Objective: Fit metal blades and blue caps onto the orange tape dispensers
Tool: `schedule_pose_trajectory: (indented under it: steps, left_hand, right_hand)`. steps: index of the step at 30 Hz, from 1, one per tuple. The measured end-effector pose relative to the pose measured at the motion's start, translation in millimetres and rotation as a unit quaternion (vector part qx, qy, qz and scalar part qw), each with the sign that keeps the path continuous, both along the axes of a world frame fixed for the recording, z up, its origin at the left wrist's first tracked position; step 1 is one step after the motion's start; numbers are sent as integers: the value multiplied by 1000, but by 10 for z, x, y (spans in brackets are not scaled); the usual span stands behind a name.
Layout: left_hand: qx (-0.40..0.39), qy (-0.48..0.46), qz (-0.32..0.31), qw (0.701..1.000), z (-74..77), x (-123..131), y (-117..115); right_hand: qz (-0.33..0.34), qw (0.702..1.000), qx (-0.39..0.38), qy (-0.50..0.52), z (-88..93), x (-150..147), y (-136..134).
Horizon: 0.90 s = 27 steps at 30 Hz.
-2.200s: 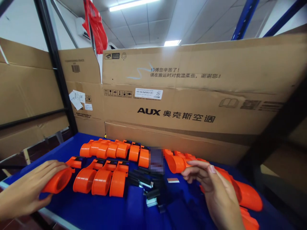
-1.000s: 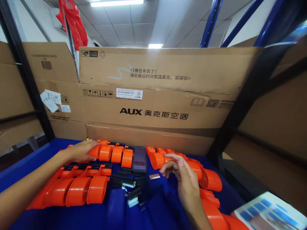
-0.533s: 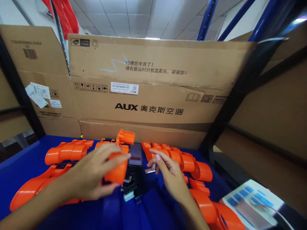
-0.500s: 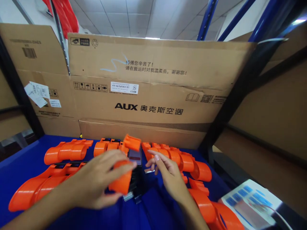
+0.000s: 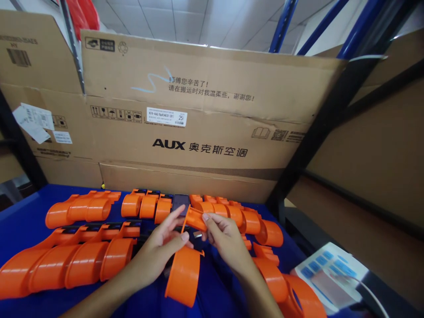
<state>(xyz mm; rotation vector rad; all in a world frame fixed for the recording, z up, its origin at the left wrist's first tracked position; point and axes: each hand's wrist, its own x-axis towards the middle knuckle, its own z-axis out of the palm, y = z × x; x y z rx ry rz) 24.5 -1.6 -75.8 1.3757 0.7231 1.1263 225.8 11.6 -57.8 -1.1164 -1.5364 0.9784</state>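
Note:
Between my hands hangs an orange plastic tape cutter, its wide curved band downward and its narrow arm upward. My right hand pinches the upper end of this arm between thumb and fingers. My left hand is at the middle of the piece, thumb across it, index finger stretched out, other fingers partly hidden behind. A small light metal strip shows just behind the fingers. Beyond them stands a dark, screen-like device, its lower part covered by my hands.
Several similar orange pieces lie in overlapping rows at left front, left back, and right. A blue cloth covers the table. Cardboard walls the back. At right sits a white device with a cable; black posts flank the sides.
My right hand has moved in and taken hold of the piece's upper end. My left hand has shifted right, and the piece now hangs with its band lower. The view has shifted slightly.

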Motion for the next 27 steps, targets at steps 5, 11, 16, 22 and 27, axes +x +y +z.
schedule_pose_trajectory:
  steps: [5,11,16,22,27]
  left_hand:
    - [-48,-91,50,993,-74,54,76]
    - [-59,-99,112,987,-117,-63,25]
    - [-76,-99,108,986,-133,-19,-5]
    - [-79,-107,112,985,-176,-10,22]
    - [-68,-108,117,985,-211,-9,45]
  right_hand:
    - [-32,976,59,-207,-10,89,48]
    - [-104,858,23,-502,-57,205,94]
    - [-89,830,9,-550,-158,175,143]
    - [-72,816,10,-573,-236,189,195]
    - [-65,828,27,-556,-264,193,184]
